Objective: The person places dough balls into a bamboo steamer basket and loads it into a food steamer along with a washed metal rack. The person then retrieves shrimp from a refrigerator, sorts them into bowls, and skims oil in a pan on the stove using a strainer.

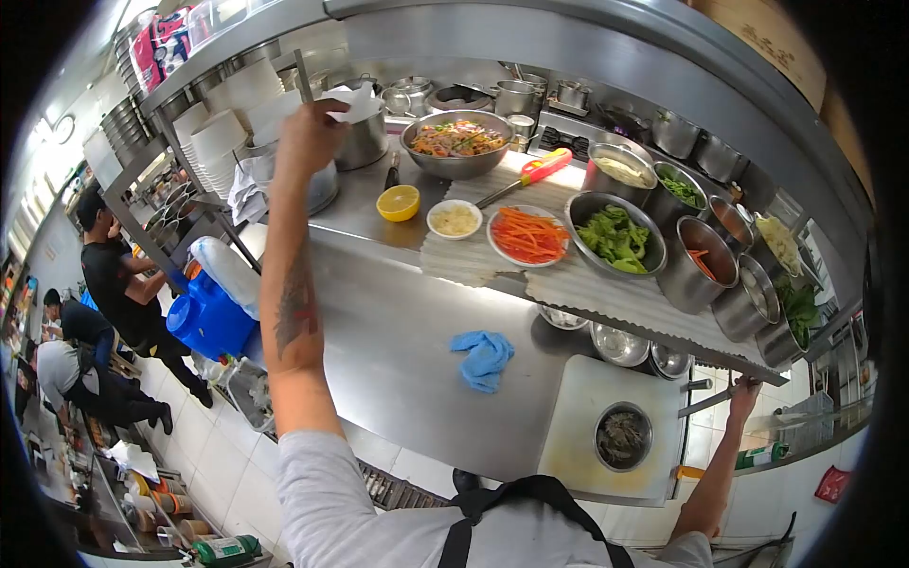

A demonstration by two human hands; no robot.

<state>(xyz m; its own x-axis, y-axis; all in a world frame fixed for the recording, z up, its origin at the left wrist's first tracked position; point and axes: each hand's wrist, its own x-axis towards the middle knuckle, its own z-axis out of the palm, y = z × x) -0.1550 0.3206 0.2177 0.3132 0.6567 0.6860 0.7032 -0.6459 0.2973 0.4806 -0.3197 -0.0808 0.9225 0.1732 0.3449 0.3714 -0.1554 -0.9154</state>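
Observation:
My left hand point(317, 135) reaches up to the raised shelf, its fingers closed on the edge of a white paper towel point(356, 100) beside a steel pot point(365, 142). At the far right my right hand point(745, 398) is wrapped round the handle of a knife point(708, 402), whose blade points left over the edge of a white cutting board point(578, 407). On the board stands a small steel bowl point(623, 436) of dark, greyish food. A crumpled blue cloth point(482, 359) lies on the steel counter point(407, 331).
The shelf holds a bowl of mixed salad point(459, 142), half a lemon point(399, 203), a plate of carrot strips point(528, 237), a red-handled tool point(544, 168) and a bowl of greens point(614, 237). A blue container point(210, 315) stands left. Several people work beyond it.

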